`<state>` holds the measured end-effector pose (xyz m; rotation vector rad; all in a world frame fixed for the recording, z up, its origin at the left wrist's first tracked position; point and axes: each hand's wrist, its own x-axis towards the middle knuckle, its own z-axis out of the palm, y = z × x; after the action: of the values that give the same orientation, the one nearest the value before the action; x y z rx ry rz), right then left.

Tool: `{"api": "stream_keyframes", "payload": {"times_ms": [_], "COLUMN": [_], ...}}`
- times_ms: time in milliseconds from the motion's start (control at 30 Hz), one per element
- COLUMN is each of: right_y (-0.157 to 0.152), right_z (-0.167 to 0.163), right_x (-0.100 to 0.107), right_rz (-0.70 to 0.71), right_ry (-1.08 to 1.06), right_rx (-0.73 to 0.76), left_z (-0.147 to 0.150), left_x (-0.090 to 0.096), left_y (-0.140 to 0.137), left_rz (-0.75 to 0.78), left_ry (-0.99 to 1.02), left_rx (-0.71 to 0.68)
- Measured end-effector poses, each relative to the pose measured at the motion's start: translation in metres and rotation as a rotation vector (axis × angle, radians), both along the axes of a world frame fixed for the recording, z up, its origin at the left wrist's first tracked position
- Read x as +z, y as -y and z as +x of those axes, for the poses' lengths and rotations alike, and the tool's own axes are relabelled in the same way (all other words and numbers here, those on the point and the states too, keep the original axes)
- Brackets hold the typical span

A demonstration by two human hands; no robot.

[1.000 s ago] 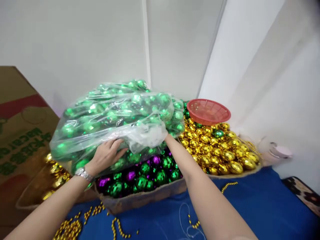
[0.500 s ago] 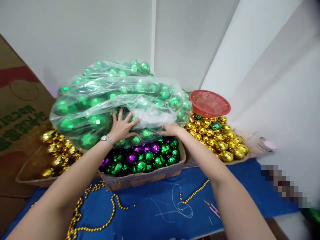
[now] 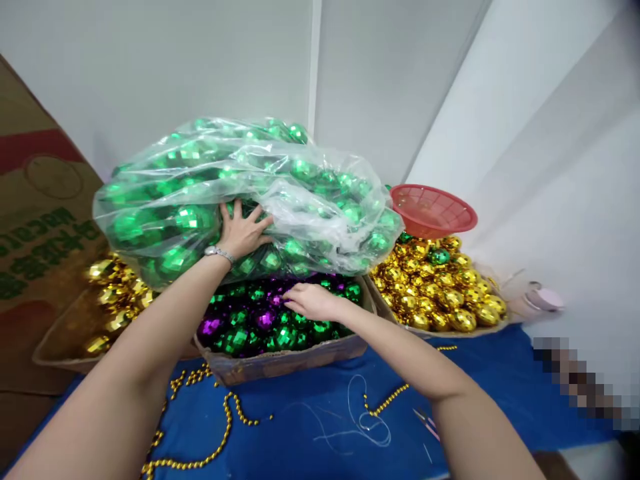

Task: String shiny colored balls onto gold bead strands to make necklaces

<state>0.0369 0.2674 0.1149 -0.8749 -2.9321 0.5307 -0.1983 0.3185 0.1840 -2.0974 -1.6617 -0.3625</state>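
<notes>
Currently, left hand [image 3: 245, 231] spread on clear bag [image 3: 235, 183], right hand [image 3: 311, 301] down at near box [image 3: 280, 368]

We tag the left hand as wide: fingers splayed, pressed on the near side of the clear bag, which is full of shiny green balls [image 3: 190, 219]. We see the bag mid-scene, bulging above the far part of the near box; what bears its weight, we can't tell. Right hand we tag as narrow: fingers together and bent, tips down at the green and purple balls [image 3: 265, 321] in the box. Whether it grips one, we can't tell.

Left of that box we note loose gold balls [image 3: 119, 297] in another box [image 3: 63, 330], printed carton [image 3: 45, 267] farther left. Right side, we have a heap of gold balls [image 3: 430, 293], one green ball [image 3: 439, 257] on it, red basket [image 3: 473, 220] at its far end. Near side, we log a blue cloth [image 3: 265, 453] with a long bead string [image 3: 229, 423] at left, tangled clear thread [image 3: 367, 429] and a shorter bead string [image 3: 387, 402] nearer the middle, pink-handled snips [image 3: 427, 423] farther right.
</notes>
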Motion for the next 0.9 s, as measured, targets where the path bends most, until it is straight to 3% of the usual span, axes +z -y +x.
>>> {"api": "stream_keyframes", "payload": {"times_ms": [167,367,567,733,900], "right_y": [-0.057,-0.084,-0.065,-0.034,-0.009], "right_z": [-0.055,-0.064,-0.036,-0.010,0.002], "right_x": [-0.031,-0.038,-0.019,-0.008,-0.014], "right_rz": [-0.118,-0.283,-0.347,-0.166,-0.034], "right_ry": [0.070,0.111,0.089,0.114,0.092], "right_rx": [-0.063,-0.004,0.093,0.094,0.070], "left_z": [-0.002,-0.005,-0.006,0.001,0.002], "left_x": [0.010,0.005,-0.006,-0.017,-0.037], "left_y": [-0.012,-0.017,-0.013,0.002,0.028], "left_rz": [-0.003,-0.009,-0.029,-0.095,-0.157], "left_ry": [0.013,0.052,0.049,-0.050,-0.217], "left_rx": [0.113,0.093,0.078,0.035,-0.063]}}
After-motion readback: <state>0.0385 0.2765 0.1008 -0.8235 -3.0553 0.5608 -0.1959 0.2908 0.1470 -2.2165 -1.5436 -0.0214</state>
